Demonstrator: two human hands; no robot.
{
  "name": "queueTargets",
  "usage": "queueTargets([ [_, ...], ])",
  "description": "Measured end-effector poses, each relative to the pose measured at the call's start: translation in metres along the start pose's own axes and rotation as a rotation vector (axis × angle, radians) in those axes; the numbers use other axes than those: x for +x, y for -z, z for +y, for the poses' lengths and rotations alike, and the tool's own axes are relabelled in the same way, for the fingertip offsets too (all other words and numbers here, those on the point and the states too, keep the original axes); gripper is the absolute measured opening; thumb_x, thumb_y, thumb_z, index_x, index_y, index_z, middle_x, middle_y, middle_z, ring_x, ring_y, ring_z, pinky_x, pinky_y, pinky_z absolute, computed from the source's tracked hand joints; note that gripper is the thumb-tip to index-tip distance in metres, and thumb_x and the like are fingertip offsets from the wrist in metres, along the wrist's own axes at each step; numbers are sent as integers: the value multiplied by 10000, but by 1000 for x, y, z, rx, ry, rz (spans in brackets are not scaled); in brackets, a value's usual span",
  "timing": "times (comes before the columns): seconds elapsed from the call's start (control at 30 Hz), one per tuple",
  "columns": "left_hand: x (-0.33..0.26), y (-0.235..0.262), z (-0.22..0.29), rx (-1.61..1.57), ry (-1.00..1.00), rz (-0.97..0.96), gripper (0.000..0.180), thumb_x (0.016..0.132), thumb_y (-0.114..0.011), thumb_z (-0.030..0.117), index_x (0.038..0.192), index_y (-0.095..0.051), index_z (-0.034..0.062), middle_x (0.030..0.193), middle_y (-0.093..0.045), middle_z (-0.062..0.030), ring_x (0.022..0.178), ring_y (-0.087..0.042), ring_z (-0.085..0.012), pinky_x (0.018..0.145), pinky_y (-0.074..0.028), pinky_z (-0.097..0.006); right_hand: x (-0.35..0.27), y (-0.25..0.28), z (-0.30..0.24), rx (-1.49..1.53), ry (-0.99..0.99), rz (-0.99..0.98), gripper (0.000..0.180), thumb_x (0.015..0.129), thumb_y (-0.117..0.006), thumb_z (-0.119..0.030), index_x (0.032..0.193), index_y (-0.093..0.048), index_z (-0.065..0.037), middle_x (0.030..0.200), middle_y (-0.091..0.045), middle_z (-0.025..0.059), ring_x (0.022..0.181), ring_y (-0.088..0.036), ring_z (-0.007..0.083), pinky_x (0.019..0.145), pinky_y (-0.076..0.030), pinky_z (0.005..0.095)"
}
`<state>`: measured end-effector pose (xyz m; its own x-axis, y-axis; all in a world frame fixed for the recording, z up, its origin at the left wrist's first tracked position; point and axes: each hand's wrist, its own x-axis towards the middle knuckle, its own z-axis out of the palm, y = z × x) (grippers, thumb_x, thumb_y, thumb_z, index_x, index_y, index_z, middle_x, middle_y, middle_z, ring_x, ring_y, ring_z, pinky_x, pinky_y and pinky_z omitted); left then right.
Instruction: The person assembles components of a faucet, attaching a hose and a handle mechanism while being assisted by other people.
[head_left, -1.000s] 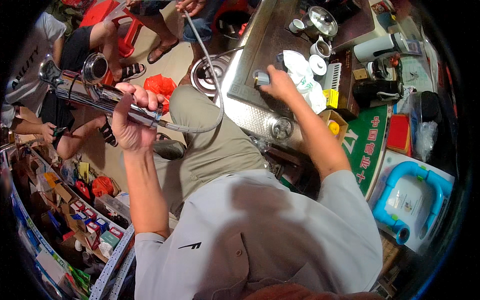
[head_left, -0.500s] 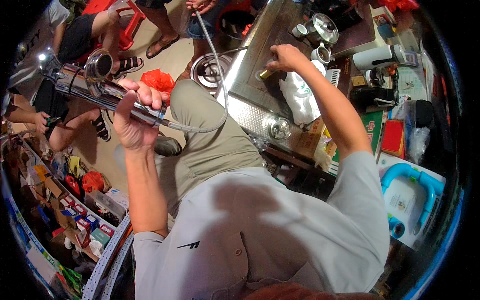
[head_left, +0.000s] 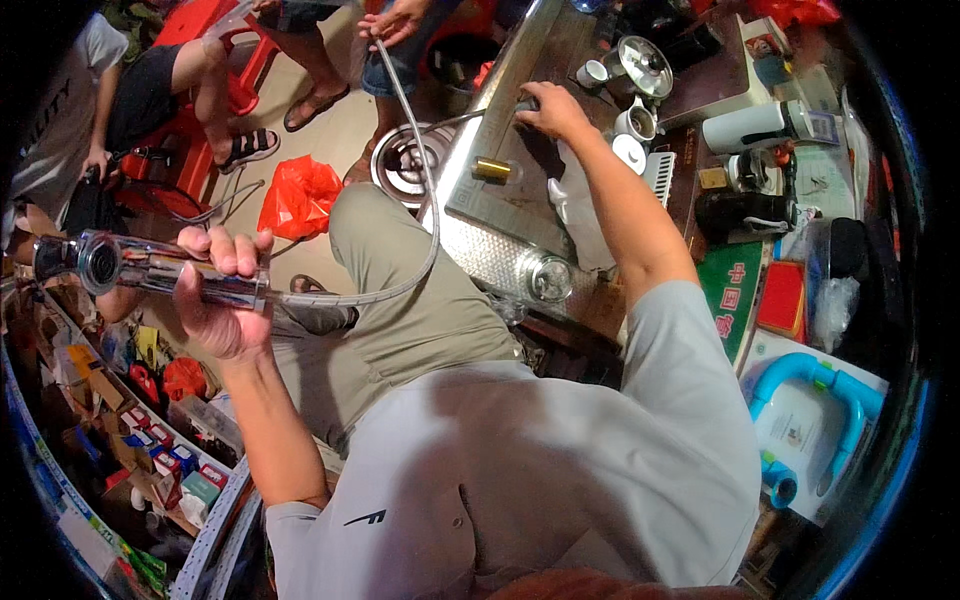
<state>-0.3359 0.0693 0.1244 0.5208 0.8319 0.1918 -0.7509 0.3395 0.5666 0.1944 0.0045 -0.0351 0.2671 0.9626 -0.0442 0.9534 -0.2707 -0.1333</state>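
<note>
The shower head (head_left: 150, 270), a long chrome piece with a round end facing the camera at the far left, is held out level to the person's left, above the floor and the shelves of small boxes (head_left: 150, 460). The left hand (head_left: 225, 295) is wrapped around its handle, fingers (head_left: 230, 250) curled over the top and thumb below, clamped tight on it. From the handle a metal hose (head_left: 400, 285) sags over the person's knee, then rises in a curve past the coiled hose (head_left: 405, 160) lying on the floor and runs up to another person's hand (head_left: 395, 20) at the top edge. The right hand (head_left: 550, 108) is stretched forward onto the table (head_left: 500, 200), palm down with the fingers bent over a small dark part at the table's far edge; how tightly it is closed there cannot be told, since the back of the hand hides the grip. Just nearer on the table lies a short brass fitting (head_left: 492, 168), apart from the hand. Beside the right forearm sit a white plastic bag (head_left: 580, 210), white cups (head_left: 632, 125) and a steel kettle (head_left: 645, 65). A red plastic bag (head_left: 300, 195) lies on the floor between the seated people and the person's knee.
</note>
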Motion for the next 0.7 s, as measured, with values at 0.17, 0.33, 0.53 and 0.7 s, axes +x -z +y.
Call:
queueTargets([
  [0.17,4,13,6,-86,20,19,310,932,-687,217,1122,-520,39,822,-517,-75,763,-535,-209,960,-507,-478,-38,14,17,3,-311,99,403,887,-667,-418,1016,-745,-44,1043,-721,189,987,-678,381,887,-540,477],
  [0.33,9,16,-1,-145,66,35,260,935,-690,122,1057,-468,64,817,-427,-44,754,-488,-182,1023,-475,-470,-75,-13,-8,-258,-238,53,401,898,-678,-457,969,-750,-68,1013,-726,147,1013,-664,344,853,-542,474],
  [0.53,3,14,8,-131,87,1,294,917,-705,117,1065,-456,66,829,-416,-41,781,-475,-190,1053,-461,-484,-78,-9,-11,-348,-219,105,223,887,-674,-300,914,-757,-94,976,-712,107,1015,-645,333,833,-521,482],
  [0.7,-10,21,15,-27,33,118,292,910,-705,150,1082,-486,61,851,-406,-34,827,-462,-200,1077,-423,-490,-91,39,-7,74,-324,467,201,916,-692,-246,962,-781,-72,926,-721,85,867,-669,266,751,-533,436],
])
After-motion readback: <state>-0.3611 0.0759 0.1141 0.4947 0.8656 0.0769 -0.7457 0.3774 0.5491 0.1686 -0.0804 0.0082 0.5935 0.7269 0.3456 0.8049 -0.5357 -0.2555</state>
